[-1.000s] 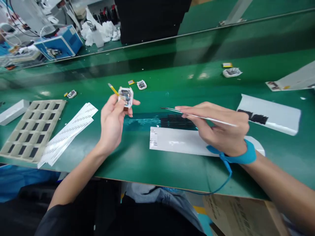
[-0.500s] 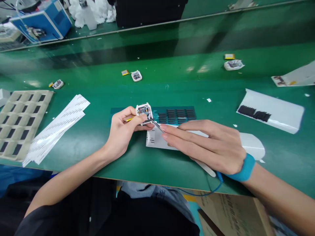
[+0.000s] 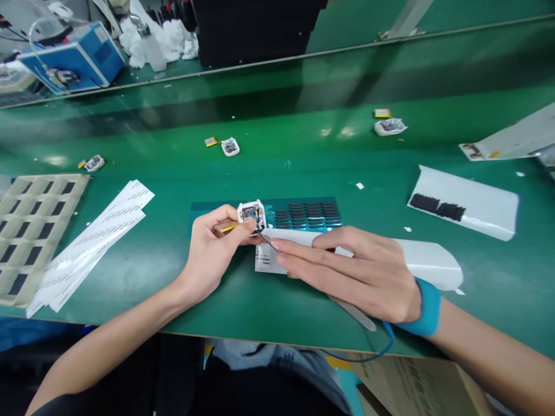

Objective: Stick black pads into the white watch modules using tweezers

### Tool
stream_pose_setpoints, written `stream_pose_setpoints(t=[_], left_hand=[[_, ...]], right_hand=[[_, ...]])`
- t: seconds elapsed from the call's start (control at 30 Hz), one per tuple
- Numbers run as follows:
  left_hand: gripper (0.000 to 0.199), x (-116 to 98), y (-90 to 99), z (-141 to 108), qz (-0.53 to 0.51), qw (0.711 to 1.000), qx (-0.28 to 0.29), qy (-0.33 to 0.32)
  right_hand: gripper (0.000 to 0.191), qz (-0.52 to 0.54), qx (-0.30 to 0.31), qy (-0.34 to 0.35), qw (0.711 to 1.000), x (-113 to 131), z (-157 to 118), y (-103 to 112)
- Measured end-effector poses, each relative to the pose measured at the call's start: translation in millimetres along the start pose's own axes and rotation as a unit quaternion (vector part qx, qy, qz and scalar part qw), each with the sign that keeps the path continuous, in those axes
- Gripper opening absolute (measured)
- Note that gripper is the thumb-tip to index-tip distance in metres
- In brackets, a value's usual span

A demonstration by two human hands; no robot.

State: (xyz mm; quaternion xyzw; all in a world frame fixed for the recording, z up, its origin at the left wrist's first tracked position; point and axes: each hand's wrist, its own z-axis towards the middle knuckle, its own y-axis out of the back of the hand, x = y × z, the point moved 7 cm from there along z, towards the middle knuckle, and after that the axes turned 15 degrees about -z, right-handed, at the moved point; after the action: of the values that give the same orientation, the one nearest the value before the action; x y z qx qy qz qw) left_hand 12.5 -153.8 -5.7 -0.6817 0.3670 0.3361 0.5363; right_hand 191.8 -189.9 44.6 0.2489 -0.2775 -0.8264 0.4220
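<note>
My left hand [image 3: 212,254] grips a small white case [image 3: 252,215] with a circuit board showing inside, and a yellow battery [image 3: 226,226] lies against its fingers. My right hand [image 3: 355,268] is closed on metal tweezers [image 3: 269,242], whose tips touch or nearly touch the lower edge of the case. Below the hands lies a white sheet [image 3: 271,261] with print at its left end. Behind it is a teal mat [image 3: 208,207] bearing rows of black strips [image 3: 307,215]. The exact contact at the tweezer tips is too small to tell.
Similar cases with batteries lie at the left [image 3: 94,163], centre [image 3: 230,147] and right [image 3: 390,126]. A compartment tray [image 3: 45,225] and printed strips [image 3: 93,248] are on the left. A white sheet with black pieces [image 3: 489,211] is at right. A blue cord hangs from the right wristband [image 3: 429,306].
The whole view has shifted, so the bench items appear lower. My right hand and the tweezers have moved slightly left along the lower edge of the case. Both hands keep their holds.
</note>
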Motion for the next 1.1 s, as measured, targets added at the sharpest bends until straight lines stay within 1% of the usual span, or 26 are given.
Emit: stream_pose_setpoints(t=[0.13,0.27,0.37,0.43,0.53,0.6,0.67,0.7,0.73,0.77,0.8,0.83,0.9,0.97,1.03,1.1], left_hand=[[0.027,3,1.9,1,0.011,1.000,-0.010,-0.010],[0.034,5,5.2,4,0.012,0.999,-0.024,-0.027],[0.035,5,4.7,4,0.016,0.999,-0.015,-0.025],[0.038,6,3.8,4,0.017,1.000,-0.007,-0.013],[0.044,9,2.9,1,0.013,1.000,-0.005,0.001],[0.048,12,1.6,2,0.018,1.000,0.001,-0.002],[0.049,14,0.4,11,0.044,0.999,0.020,-0.010],[0.047,11,1.8,20,0.082,0.996,0.024,-0.021],[0.045,5,5.7,32,0.133,0.990,0.019,-0.039],[0.042,-6,11.9,47,0.193,0.979,0.004,-0.064],[0.039,-22,21.5,64,0.276,0.956,-0.033,-0.099],[0.039,-41,31.6,81,0.317,0.937,-0.066,-0.127],[0.030,-79,52.0,112,0.369,0.907,-0.117,-0.167],[0.022,-107,66.5,137,0.431,0.876,-0.134,-0.168],[0.018,-120,71.0,150,0.490,0.843,-0.133,-0.176],[0.016,-121,63.4,155,0.533,0.811,-0.115,-0.210]], right_hand=[[0.019,0.013,0.004,-0.011,1.000,0,0,-2],[0.023,0.022,0.013,-0.019,0.999,-2,-2,1],[0.028,0.038,0.043,-0.055,0.997,-6,-1,0],[0.032,0.053,0.050,-0.066,0.995,-6,0,-1],[0.035,0.064,0.035,-0.065,0.995,-6,1,-2],[0.037,0.056,0.010,-0.067,0.996,-8,1,-1],[0.038,0.061,-0.022,-0.073,0.995,-10,0,1],[0.038,0.071,-0.036,-0.079,0.994,-11,0,2],[0.039,0.087,-0.048,-0.088,0.991,-12,-1,2],[0.041,0.103,-0.055,-0.095,0.989,-12,-1,1],[0.042,0.117,-0.058,-0.092,0.987,-11,-1,0],[0.043,0.125,-0.063,-0.082,0.987,-8,0,-1],[0.044,0.128,-0.070,-0.059,0.988,-4,1,0],[0.041,0.120,-0.075,-0.053,0.989,-1,2,1],[0.036,0.109,-0.072,-0.054,0.990,-1,4,2],[0.031,0.101,-0.071,-0.051,0.991,0,6,4]])
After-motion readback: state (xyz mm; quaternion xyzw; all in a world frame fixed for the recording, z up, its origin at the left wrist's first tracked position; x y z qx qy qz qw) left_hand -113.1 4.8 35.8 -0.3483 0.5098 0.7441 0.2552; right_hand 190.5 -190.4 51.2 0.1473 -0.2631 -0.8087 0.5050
